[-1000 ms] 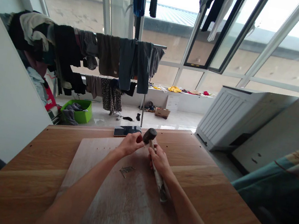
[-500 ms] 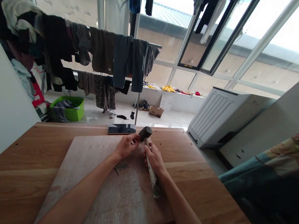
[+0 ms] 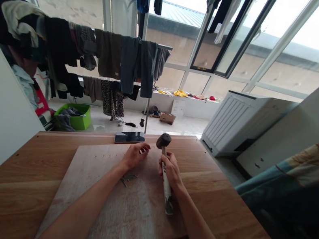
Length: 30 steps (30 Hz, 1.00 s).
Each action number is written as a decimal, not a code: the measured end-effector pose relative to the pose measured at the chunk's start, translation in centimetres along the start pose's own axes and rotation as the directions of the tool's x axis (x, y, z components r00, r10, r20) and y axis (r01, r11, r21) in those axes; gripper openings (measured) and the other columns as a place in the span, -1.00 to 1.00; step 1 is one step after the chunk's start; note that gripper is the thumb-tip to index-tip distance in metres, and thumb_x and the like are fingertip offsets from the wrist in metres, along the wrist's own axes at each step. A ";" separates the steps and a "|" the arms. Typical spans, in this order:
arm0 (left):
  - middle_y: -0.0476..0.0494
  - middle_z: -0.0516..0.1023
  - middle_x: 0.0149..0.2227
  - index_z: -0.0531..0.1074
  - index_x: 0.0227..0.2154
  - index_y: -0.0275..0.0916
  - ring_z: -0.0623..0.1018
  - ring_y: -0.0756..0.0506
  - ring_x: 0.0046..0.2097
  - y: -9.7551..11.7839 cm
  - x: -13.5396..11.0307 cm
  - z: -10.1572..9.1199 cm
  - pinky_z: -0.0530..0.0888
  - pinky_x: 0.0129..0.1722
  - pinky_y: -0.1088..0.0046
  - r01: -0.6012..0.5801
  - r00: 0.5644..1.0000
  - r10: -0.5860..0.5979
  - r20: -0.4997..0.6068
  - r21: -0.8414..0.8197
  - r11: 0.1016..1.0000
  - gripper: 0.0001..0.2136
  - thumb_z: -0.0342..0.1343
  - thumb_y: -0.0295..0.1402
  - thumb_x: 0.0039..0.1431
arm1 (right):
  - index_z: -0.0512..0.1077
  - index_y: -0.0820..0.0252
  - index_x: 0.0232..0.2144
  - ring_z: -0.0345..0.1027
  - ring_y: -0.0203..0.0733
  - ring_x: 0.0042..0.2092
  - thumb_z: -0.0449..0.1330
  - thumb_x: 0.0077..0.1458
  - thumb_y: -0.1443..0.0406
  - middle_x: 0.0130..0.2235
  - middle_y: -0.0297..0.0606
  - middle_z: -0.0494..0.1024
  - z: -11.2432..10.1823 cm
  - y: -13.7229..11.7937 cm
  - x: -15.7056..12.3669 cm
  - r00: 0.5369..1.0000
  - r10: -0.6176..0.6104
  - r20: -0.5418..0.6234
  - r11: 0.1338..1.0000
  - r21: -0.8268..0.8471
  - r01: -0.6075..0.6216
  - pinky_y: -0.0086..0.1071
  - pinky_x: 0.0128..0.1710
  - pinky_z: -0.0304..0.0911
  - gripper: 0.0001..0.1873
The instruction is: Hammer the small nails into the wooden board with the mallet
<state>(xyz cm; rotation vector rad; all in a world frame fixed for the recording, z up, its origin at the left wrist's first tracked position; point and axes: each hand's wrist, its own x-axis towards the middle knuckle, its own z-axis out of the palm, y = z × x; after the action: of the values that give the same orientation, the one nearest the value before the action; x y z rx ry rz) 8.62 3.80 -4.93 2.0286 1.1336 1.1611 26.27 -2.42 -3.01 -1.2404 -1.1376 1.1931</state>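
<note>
My right hand [image 3: 171, 168] is wrapped round the pale, worn handle of a mallet [image 3: 164, 140]. The mallet's black head is raised just right of my left hand, apart from it, and the handle's end points back toward me. My left hand [image 3: 136, 155] rests at the far part of a whitish wooden board [image 3: 118, 215], its fingers curled in a pinch. Whatever those fingertips hold, if anything, is too small to make out. Several thin metal nails [image 3: 128, 178] lie loose on the board beside my left wrist. Small dark holes dot the board's far left part.
Beneath the board is a larger brown wooden tabletop [image 3: 12, 184]. A phone [image 3: 129, 137] lies at its far edge. Beyond stand a drying rack with clothes [image 3: 107, 54], a green basket [image 3: 81, 117] and a white ribbed cabinet [image 3: 233, 122]. A curtain [image 3: 301, 173] hangs at the right.
The mallet has lifted and moved right, away from the left fingertips, with my right hand gripping it. My left hand has stayed nearly in place.
</note>
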 end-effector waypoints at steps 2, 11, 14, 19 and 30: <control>-0.04 0.60 -0.39 0.52 -0.32 -0.24 0.54 -0.01 -0.38 -0.1 0.0 0.1 0.49 -0.34 0.52 -0.010 1.000 0.010 0.009 0.014 1.000 -0.88 0.10 -0.49 0.12 | 0.13 0.11 -0.14 0.18 -0.40 -0.72 0.13 0.05 0.05 -0.51 -0.57 0.37 -0.1 -0.3 -0.3 1.000 0.005 0.023 0.999 0.035 -0.006 -0.53 -0.81 0.07 -0.58; -0.03 0.59 -0.40 0.49 -0.33 -0.22 0.54 0.00 -0.38 -0.1 -0.1 0.1 0.49 -0.34 0.52 -0.023 1.000 0.023 -0.006 -0.012 1.000 -0.91 0.11 -0.47 0.11 | 0.12 0.08 -0.05 0.19 -0.38 -0.75 0.16 0.09 0.01 -0.57 -0.64 0.34 0.7 -1.2 -1.5 0.990 -0.002 0.142 0.992 0.124 -0.016 -0.55 -0.82 0.06 -0.50; -0.03 0.59 -0.38 0.47 -0.23 -0.21 0.56 0.00 -0.38 -0.1 -0.1 0.2 0.50 -0.34 0.51 0.006 1.000 -0.007 -0.005 -0.026 1.000 -0.83 0.13 -0.47 0.09 | 0.11 0.07 -0.03 0.19 -0.38 -0.75 0.15 0.09 -0.01 -0.57 -0.65 0.33 0.8 -1.4 -1.6 0.989 -0.013 0.149 0.990 0.138 -0.007 -0.55 -0.83 0.06 -0.50; -0.02 0.59 -0.36 0.42 -0.18 -0.19 0.57 -0.01 -0.38 -0.2 -0.1 0.2 0.52 -0.34 0.49 0.020 1.000 -0.020 -0.008 -0.018 1.000 -0.77 0.16 -0.49 0.06 | 0.12 0.06 -0.05 0.17 -0.39 -0.76 0.13 0.10 0.00 -0.57 -0.65 0.34 0.9 -1.6 -1.9 0.986 -0.024 0.163 0.991 0.130 0.003 -0.56 -0.84 0.06 -0.53; -0.01 0.61 -0.36 0.38 -0.09 -0.18 0.59 -0.01 -0.38 -0.1 0.0 -0.2 0.50 -0.37 0.52 -0.028 1.000 0.028 -0.013 0.006 1.000 -0.66 0.15 -0.55 0.03 | 0.22 0.10 -0.10 0.18 -0.39 -0.77 0.12 0.13 0.08 -0.59 -0.63 0.34 1.3 -1.2 -2.2 0.979 -0.030 0.201 1.000 0.015 0.027 -0.56 -0.86 0.08 -0.65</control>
<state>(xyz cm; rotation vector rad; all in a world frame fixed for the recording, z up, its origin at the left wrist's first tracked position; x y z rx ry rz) 8.46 3.86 -4.89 2.0503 1.1197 1.1883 24.82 -4.51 -1.75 -1.1091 -1.2899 1.3245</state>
